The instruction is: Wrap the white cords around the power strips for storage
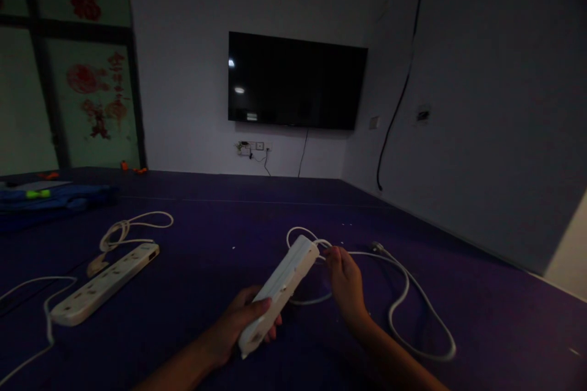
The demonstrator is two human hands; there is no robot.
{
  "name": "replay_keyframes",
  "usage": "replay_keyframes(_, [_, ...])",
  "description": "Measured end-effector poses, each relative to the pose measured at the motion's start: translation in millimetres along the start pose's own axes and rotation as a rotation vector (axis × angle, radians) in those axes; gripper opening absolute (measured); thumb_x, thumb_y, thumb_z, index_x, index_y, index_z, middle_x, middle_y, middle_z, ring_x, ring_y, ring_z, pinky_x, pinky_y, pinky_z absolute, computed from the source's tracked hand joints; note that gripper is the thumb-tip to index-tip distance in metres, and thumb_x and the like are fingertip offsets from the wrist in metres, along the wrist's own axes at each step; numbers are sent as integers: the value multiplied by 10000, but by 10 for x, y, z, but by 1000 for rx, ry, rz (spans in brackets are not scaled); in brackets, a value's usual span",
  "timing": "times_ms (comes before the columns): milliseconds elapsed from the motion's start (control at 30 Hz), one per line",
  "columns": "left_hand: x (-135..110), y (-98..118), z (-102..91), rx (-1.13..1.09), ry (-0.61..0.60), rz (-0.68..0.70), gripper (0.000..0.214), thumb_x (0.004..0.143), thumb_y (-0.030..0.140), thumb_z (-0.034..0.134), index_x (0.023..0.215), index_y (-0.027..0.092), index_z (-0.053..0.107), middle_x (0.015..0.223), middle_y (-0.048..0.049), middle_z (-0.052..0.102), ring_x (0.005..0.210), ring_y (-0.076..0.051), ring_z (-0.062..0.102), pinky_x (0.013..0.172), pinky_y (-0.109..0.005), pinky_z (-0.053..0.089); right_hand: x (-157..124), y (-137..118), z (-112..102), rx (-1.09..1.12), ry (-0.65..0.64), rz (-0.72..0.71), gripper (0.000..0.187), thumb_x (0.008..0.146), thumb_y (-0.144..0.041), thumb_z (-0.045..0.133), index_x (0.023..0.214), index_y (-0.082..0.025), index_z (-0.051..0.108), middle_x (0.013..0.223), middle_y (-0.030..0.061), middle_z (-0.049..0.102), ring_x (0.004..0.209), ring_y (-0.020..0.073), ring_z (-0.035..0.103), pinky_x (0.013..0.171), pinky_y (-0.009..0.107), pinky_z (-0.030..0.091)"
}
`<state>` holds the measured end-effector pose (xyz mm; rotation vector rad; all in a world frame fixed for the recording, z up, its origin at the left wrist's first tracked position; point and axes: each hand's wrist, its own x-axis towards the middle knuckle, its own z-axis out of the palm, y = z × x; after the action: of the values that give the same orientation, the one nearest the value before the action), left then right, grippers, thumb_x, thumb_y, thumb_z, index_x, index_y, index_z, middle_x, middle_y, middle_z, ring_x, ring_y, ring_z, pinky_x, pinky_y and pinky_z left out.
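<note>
My left hand (pixel 243 321) is wrapped round the near end of a white power strip (pixel 282 290), holding it above the dark purple floor (pixel 220 238). My right hand (pixel 345 281) pinches the strip's white cable (pixel 403 299) close to where it leaves the far end of the strip. The cable loops off to the right across the floor and ends in a plug (pixel 378 247).
A second white power strip (pixel 105 284) with its coiled cable (pixel 132 229) lies on the floor at the left. A blue object (pixel 50 201) sits at far left. A black TV (pixel 297 80) hangs on the far wall above wall sockets (pixel 253 148).
</note>
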<state>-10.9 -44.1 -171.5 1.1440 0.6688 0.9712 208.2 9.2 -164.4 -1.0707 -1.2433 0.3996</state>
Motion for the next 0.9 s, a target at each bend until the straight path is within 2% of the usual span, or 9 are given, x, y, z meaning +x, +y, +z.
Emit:
replay_keyframes(133, [-10,39,45,-37,39,141,456,699,505,655,919,111,595,781,-89,633,653,-179,620,550,-275,480,-87,85,112,128,-250,24,434,899,-493,318,1084,-157,520,610,-36,469,463,105,420,432,221,350])
replay_keyframes(267, [29,96,35,19,207,263,445,708,530,633,855,111,616,672,-56,613,566,-138,570,516,-249,458,-176,111,195,-3,-523,-118,434,919,-363,298,1295,-168,394,661,-19,532,545,119,489,534,238,411])
replay_keyframes(433, [38,117,56,120,418,324,448,713,553,605,846,125,608,589,-20,584,515,-125,534,500,-241,435,-304,-132,230,-223,-779,-173,549,880,-176,343,1414,-172,217,769,21,602,652,138,547,624,247,438])
replay_keyframes(533, [18,116,88,247,562,385,478,683,528,634,961,141,594,643,-19,610,576,-158,572,558,-272,468,-413,-312,262,-287,-901,-223,609,860,-123,355,1433,-215,168,984,71,630,833,161,598,740,260,448])
replay_keyframes(600, [19,110,89,342,663,425,506,664,513,649,1010,150,581,769,-50,650,707,-204,616,652,-310,493,-477,-378,285,-400,-955,-287,615,854,-109,358,1433,-199,172,1045,101,626,884,178,602,769,266,444])
replay_keyframes(667, [38,96,57,440,726,456,514,662,502,650,1031,153,573,915,-85,659,852,-244,624,757,-351,491,-516,-396,294,-548,-985,-364,573,848,-102,359,1408,-153,249,977,112,643,828,189,604,734,267,448])
replay_keyframes(800, [99,89,-118,722,714,529,529,675,467,657,1097,169,547,1020,-100,642,942,-269,609,824,-398,478,-499,-366,238,-664,-979,-586,418,832,-64,363,1227,-135,481,902,89,645,774,185,574,707,273,445])
replay_keyframes(900, [126,129,-312,1031,722,618,516,705,423,647,1157,202,535,1070,-91,617,1001,-268,579,865,-404,456,-422,-363,163,-650,-887,-785,354,811,-22,387,1098,-150,552,908,69,638,795,177,559,731,283,441])
